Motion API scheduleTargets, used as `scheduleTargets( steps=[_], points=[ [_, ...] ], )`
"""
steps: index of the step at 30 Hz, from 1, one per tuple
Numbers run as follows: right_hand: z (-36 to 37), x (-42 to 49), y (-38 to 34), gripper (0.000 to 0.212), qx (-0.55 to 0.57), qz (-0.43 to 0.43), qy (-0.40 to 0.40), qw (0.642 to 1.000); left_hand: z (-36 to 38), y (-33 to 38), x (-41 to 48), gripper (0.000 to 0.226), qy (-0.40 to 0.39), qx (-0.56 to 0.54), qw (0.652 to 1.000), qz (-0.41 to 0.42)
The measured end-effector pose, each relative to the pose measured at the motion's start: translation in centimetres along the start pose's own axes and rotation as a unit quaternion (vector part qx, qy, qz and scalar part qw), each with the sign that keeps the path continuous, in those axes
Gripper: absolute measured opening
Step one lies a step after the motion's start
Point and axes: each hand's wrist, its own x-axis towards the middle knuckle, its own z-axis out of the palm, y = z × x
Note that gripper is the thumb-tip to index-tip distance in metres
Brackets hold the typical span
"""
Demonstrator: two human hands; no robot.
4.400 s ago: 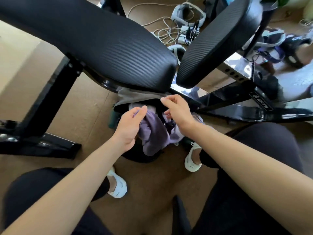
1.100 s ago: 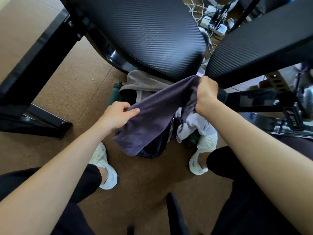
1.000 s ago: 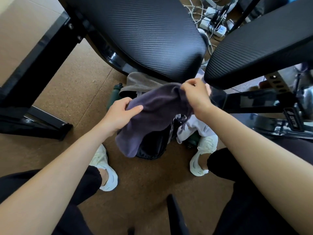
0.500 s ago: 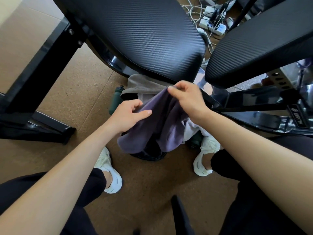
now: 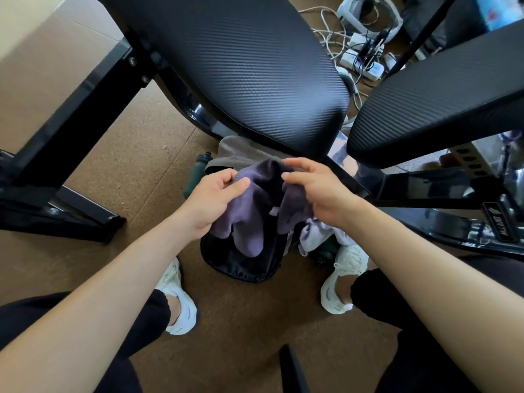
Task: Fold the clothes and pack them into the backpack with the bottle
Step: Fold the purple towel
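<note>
Hands (image 5: 211,202) (image 5: 320,194) grip purple garment (image 5: 246,225) (over open bkpk (image 5: 241,268)).

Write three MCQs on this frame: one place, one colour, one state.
1. Where is the purple garment?
A. Spread on the bench pad
B. Held above the black backpack
C. On the floor by the bench leg

2. What colour are the shoes?
A. Red
B. Black
C. White

3. What is the left hand doing?
A. Pinching the garment's edge
B. Lying flat on the floor
C. Holding a bottle

Key:
1 B: the garment hangs from the left hand and the right hand, over the backpack.
2 C: both shoes beside the backpack are white.
3 A: its thumb and fingers close on the cloth.
</note>
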Motion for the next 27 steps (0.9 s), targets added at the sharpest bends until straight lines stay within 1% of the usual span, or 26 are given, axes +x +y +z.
scheduleTargets(
  steps=[2, 4, 6, 8, 10, 13, 15, 17, 19, 21, 25, 27],
  points=[
    [0.4, -0.1, 0.3, 0.031, 0.009, 0.017, -0.05, 0.999, 0.4, 0.1, 0.0, 0.016, 0.024, -0.009, 1.0, -0.004],
    [0.7, -0.4, 0.4, 0.024, 0.025, 0.009, -0.088, 0.996, 0.7, 0.0, 0.1, 0.019, 0.044, -0.014, 0.999, -0.006],
    [1.2, -0.7, 0.5, 0.024, 0.048, 0.006, -0.121, 0.991, 1.0, 0.0, 0.0, 0.016, 0.054, -0.02, 0.998, -0.015],
    [1.7, -1.2, 0.5, 0.024, 0.057, 0.003, -0.147, 0.987, 1.3, 0.2, -0.2, 0.012, 0.041, -0.059, 0.997, -0.03],
    [2.0, -1.5, 0.5, 0.027, 0.058, -0.003, -0.162, 0.985, 1.5, 0.2, -0.3, 0.018, 0.026, -0.094, 0.994, -0.04],
    [2.3, -1.9, 0.5, 0.037, 0.056, -0.011, -0.16, 0.985, 1.6, 0.2, -0.5, 0.033, 0.003, -0.101, 0.994, -0.04],
    [2.4, -2.0, 0.5, 0.042, 0.056, -0.017, -0.149, 0.987, 1.5, 0.3, -0.5, 0.043, -0.022, -0.126, 0.99, -0.053],
    [2.5, -2.1, 0.5, 0.044, 0.053, -0.024, -0.135, 0.989, 1.4, 0.7, -0.8, 0.048, -0.057, -0.153, 0.984, -0.067],
    [2.4, -2.2, 0.5, 0.044, 0.049, -0.029, -0.126, 0.99, 1.5, 0.9, -1.0, 0.048, -0.075, -0.168, 0.98, -0.075],
    [2.4, -2.3, 0.5, 0.043, 0.047, -0.032, -0.118, 0.991, 1.5, 1.1, -1.0, 0.044, -0.066, -0.166, 0.981, -0.076],
    [2.6, -2.4, 0.6, 0.039, 0.047, -0.036, -0.1, 0.993, 1.7, 0.8, -0.9, 0.032, -0.003, -0.163, 0.983, -0.079],
    [2.8, -2.5, 0.6, 0.035, 0.064, -0.032, -0.093, 0.993, 1.8, 0.8, -0.9, 0.029, 0.01, -0.159, 0.983, -0.087]
  ],
)
